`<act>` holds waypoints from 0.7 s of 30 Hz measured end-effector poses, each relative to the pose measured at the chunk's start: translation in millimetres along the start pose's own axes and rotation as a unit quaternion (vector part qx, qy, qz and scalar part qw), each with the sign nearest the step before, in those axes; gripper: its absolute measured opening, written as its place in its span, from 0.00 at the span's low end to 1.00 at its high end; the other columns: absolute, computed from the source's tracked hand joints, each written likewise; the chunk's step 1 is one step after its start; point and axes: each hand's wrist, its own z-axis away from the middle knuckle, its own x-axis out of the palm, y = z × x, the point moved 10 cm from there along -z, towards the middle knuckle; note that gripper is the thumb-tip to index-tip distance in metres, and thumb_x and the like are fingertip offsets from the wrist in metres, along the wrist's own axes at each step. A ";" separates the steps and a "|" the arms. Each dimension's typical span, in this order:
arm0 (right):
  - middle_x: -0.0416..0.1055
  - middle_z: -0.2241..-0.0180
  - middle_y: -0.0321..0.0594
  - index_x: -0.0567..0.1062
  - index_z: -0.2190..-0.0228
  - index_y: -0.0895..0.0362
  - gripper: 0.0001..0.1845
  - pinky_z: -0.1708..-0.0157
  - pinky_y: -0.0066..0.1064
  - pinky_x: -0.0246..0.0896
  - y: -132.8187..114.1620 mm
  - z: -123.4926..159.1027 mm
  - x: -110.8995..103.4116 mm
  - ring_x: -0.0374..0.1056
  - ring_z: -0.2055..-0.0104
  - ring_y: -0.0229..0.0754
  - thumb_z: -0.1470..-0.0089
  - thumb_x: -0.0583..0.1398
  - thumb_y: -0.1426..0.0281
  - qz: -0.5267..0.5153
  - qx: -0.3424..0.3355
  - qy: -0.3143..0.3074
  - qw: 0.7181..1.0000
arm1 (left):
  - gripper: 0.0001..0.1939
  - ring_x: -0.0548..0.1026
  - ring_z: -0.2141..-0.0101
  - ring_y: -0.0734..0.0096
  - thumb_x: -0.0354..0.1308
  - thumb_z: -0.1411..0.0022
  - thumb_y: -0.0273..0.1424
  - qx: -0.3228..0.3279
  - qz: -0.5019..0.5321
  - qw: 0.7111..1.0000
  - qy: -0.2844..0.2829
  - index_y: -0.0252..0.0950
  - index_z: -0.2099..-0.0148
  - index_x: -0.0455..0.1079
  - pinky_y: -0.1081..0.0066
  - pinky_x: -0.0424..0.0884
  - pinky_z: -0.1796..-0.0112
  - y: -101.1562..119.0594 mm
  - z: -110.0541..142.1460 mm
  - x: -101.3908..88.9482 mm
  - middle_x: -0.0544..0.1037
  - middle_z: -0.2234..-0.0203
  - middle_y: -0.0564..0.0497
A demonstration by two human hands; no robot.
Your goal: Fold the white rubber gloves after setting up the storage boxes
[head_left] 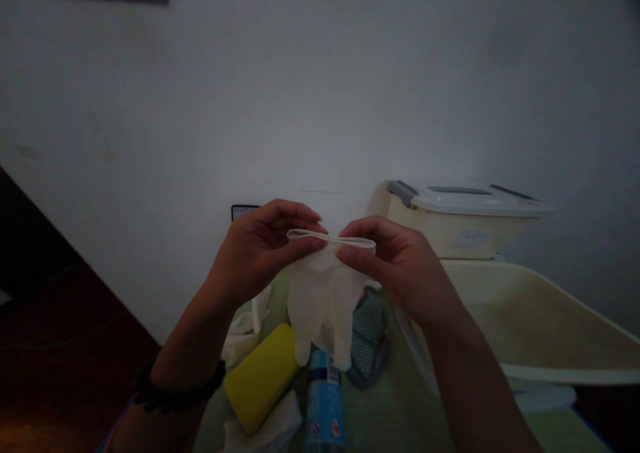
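Note:
A thin whitish disposable glove hangs with its fingers down and its cuff at the top. My left hand pinches the left part of the cuff between thumb and fingers. On the other side of the cuff, my right hand grips it the same way. The cuff's opening shows as a narrow, flattened loop, pressed together in the middle. Below the glove stands a blue bottle or can, its top hidden behind the glove's fingers.
On the green tabletop lie a yellow sponge-like block, white cloth or paper and a grey-green knitted cloth. At right are a cream basin and a lidded box. A dark-edged screen shows behind my left hand.

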 end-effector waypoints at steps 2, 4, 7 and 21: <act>0.74 0.73 0.33 0.75 0.69 0.53 0.08 0.74 0.27 0.64 5.6 -2.1 -2.6 0.69 0.72 0.36 0.52 0.67 0.65 0.010 0.003 0.012 1.000 | 0.10 0.79 0.71 0.74 0.68 0.52 0.22 -0.008 0.007 1.000 -0.006 0.35 0.67 0.73 0.79 0.75 0.71 -7.1 -1.9 -0.1 0.81 0.72 0.52; 0.72 0.76 0.33 0.75 0.69 0.53 0.08 0.76 0.28 0.63 11.9 -4.4 -6.5 0.68 0.74 0.37 0.51 0.65 0.63 0.034 0.005 0.029 0.999 | 0.10 0.78 0.71 0.74 0.68 0.52 0.23 -0.025 0.008 1.000 -0.011 0.35 0.66 0.73 0.79 0.74 0.71 -16.9 -4.1 -0.4 0.80 0.72 0.52; 0.70 0.78 0.33 0.76 0.68 0.55 0.12 0.79 0.28 0.60 20.5 -7.4 -9.7 0.64 0.77 0.36 0.50 0.64 0.59 0.083 0.011 0.039 0.996 | 0.07 0.77 0.73 0.74 0.67 0.49 0.28 -0.072 -0.015 0.996 -0.046 0.34 0.66 0.74 0.78 0.73 0.73 -34.3 -5.7 4.2 0.79 0.72 0.51; 0.74 0.70 0.38 0.74 0.67 0.57 0.10 0.76 0.26 0.61 28.3 -16.2 6.8 0.66 0.73 0.36 0.43 0.58 0.63 0.209 0.002 0.051 0.977 | 0.10 0.71 0.74 0.76 0.60 0.41 0.36 -0.137 -0.060 0.974 -0.168 0.34 0.67 0.75 0.77 0.66 0.73 -68.4 -0.9 14.9 0.76 0.76 0.53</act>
